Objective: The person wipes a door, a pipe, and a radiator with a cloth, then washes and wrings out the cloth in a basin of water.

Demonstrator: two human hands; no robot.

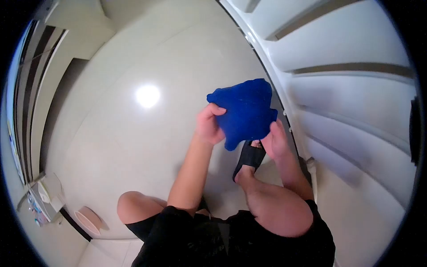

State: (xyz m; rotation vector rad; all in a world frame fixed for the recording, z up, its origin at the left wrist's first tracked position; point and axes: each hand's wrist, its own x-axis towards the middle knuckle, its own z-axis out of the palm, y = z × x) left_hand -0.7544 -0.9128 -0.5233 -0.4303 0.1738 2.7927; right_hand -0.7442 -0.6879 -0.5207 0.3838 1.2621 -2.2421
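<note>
A dark blue cloth is held up in front of me, spread fairly flat between both hands. My left hand grips its lower left side, with the thumb on top and the fingers underneath. At the lower right corner, my right hand pinches the edge, its fingers partly hidden. One corner of the cloth hangs down between the hands. Below it, a black slipper shows on my right foot.
A white unit with long ridges and slots stands close on my right. Pale, glossy floor reflects a bright light. A pink basin sits at the lower left, near a small box-like stand. Cream furniture lies upper left.
</note>
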